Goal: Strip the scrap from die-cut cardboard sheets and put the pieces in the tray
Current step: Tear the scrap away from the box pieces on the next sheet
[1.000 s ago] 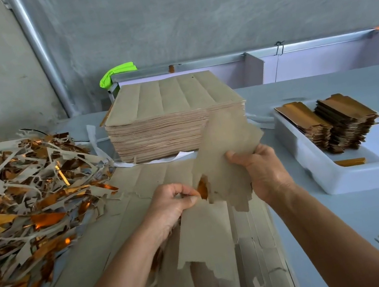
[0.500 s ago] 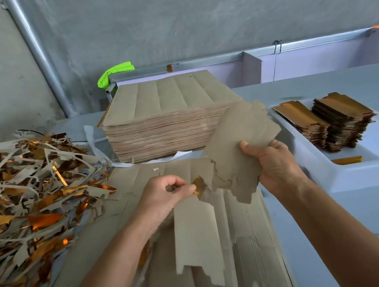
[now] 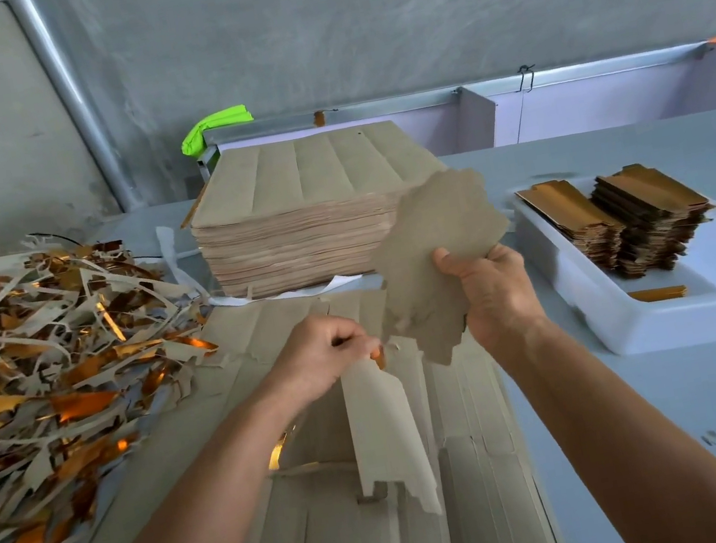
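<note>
Head view, looking down at the work. Held up over the near end of the table: a bunch of grey-brown die-cut cardboard pieces [image 3: 439, 257], jagged at the edges, gripped at the lower right corner by the right hand [image 3: 494, 295], thumb across the front, fingers curled behind. Just left of it, the left hand [image 3: 328, 358], curled into a loose fist, thumb and forefinger pinching the top of a long grey-brown cardboard strip [image 3: 387, 433] with a notched lower end; strip hung down over the flat grey-brown die-cut sheet [image 3: 345, 536] lying on the table, a glint of gold foil at the pinch. Whether strip and held pieces were touching: could not tell. Behind the hands, a thick square stack of uncut grey-brown cardboard sheets [image 3: 303, 214], scored in long panels on top, resting on a white paper scrap. To the right, well apart from the hands, a white rectangular tray [image 3: 689, 318] holding two leaning stacks of gold-faced cardboard pieces [image 3: 624, 219] and one loose gold strip near its front wall. To the left, a sprawling heap of grey and gold foil scrap trimmings [image 3: 36, 356]. Underneath all, a pale blue-grey table [image 3: 662, 433]. At the back, a grey concrete wall, a slanted metal pipe [image 3: 72, 101], a bright green cloth [image 3: 215, 124] on a metal rail.
</note>
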Available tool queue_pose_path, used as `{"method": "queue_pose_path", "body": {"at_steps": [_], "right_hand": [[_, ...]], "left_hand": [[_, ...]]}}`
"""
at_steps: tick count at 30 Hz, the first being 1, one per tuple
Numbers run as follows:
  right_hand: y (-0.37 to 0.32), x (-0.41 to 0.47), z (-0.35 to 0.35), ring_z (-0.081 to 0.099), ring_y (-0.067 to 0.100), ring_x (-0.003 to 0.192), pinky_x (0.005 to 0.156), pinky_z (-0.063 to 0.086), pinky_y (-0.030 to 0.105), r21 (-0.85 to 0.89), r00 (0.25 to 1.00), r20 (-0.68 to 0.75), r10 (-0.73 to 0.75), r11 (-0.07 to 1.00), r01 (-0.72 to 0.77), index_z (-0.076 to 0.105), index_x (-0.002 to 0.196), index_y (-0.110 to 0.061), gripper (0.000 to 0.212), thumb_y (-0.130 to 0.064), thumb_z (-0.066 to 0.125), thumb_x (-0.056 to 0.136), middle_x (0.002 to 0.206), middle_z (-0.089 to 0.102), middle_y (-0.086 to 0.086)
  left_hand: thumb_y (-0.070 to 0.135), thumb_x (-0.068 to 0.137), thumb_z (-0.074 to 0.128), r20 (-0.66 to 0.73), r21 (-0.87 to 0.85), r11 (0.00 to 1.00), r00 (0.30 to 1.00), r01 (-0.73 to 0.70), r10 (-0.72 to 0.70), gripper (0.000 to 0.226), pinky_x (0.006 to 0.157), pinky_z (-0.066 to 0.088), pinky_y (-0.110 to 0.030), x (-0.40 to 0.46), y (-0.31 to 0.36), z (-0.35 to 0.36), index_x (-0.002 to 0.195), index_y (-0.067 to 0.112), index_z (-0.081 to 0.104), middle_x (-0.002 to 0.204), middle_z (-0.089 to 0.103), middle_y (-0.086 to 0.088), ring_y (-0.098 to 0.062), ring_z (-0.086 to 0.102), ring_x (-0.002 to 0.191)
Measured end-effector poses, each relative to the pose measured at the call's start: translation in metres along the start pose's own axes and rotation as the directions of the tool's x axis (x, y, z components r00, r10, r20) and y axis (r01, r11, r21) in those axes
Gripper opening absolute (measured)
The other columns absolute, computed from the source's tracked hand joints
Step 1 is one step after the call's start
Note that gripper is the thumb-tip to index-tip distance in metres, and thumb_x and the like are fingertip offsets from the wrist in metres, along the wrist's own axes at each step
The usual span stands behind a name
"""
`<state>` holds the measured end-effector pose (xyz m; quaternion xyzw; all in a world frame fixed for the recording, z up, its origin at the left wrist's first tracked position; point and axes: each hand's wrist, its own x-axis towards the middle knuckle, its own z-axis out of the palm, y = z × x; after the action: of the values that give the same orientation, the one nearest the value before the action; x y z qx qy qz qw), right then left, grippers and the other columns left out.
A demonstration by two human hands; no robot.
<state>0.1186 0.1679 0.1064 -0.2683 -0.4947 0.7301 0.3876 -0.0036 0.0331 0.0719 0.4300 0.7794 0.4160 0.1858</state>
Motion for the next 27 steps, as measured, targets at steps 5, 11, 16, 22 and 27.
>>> {"method": "queue_pose_path", "body": {"at_steps": [5,11,16,22,27], "right_hand": [[-0.008,0.013,-0.025,0.068,0.018,0.08,0.067,0.058,0.032,-0.059,0.992,-0.117,-0.046,0.998,0.039,0.064,0.102,-0.006,0.016,-0.001,0.061,0.087,0.089,0.07,0.004],[0.0,0.015,-0.044,0.054,0.007,0.092,0.075,0.053,0.034,-0.586,0.971,0.198,-0.137,0.777,0.229,0.019,0.147,-0.035,0.089,0.006,0.063,0.082,0.102,0.048,-0.02],[0.018,-0.009,-0.025,0.066,0.012,0.078,0.06,0.054,0.02,-0.552,0.902,0.382,0.203,0.833,0.046,0.072,0.105,-0.019,0.036,0.006,0.054,0.087,0.098,0.072,0.002],[0.022,-0.016,0.0,0.068,0.028,0.085,0.08,0.055,0.037,-0.216,0.869,0.253,0.425,0.9,-0.378,0.07,0.102,-0.002,0.033,-0.031,0.061,0.087,0.094,0.072,0.012],[0.026,-0.018,0.009,0.068,0.023,0.074,0.062,0.059,0.032,-0.278,0.958,0.061,0.28,0.927,-0.253,0.07,0.083,-0.009,0.006,-0.014,0.072,0.08,0.085,0.073,0.011]], "left_hand": [[0.016,0.09,0.062,-0.043,-0.1,0.994,0.998,-0.04,0.036,0.016,0.069,0.042,-0.028,-0.003,-0.001,-0.013,0.078,0.009,0.07,0.073,0.064,-0.003,-0.014,0.053,0.071],[0.017,0.09,0.061,-0.167,-0.3,0.944,0.982,-0.136,0.088,0.015,0.064,0.043,-0.015,0.005,0.014,-0.032,0.078,0.018,0.07,0.071,0.067,0.013,0.001,0.057,0.068],[0.008,0.091,0.06,-0.275,-0.233,0.949,0.951,-0.212,0.145,0.014,0.06,0.036,-0.016,0.013,0.022,-0.022,0.082,0.005,0.07,0.076,0.061,-0.007,-0.005,0.048,0.065],[0.003,0.088,0.062,-0.346,0.006,0.959,0.899,-0.284,0.268,0.013,0.062,0.035,-0.024,0.018,0.021,-0.012,0.078,-0.004,0.069,0.07,0.059,-0.008,-0.012,0.047,0.067],[0.005,0.088,0.061,-0.433,0.097,0.968,0.866,-0.231,0.25,0.021,0.058,0.034,-0.028,0.022,0.018,-0.011,0.07,-0.005,0.062,0.059,0.05,-0.004,-0.015,0.042,0.059]]}}
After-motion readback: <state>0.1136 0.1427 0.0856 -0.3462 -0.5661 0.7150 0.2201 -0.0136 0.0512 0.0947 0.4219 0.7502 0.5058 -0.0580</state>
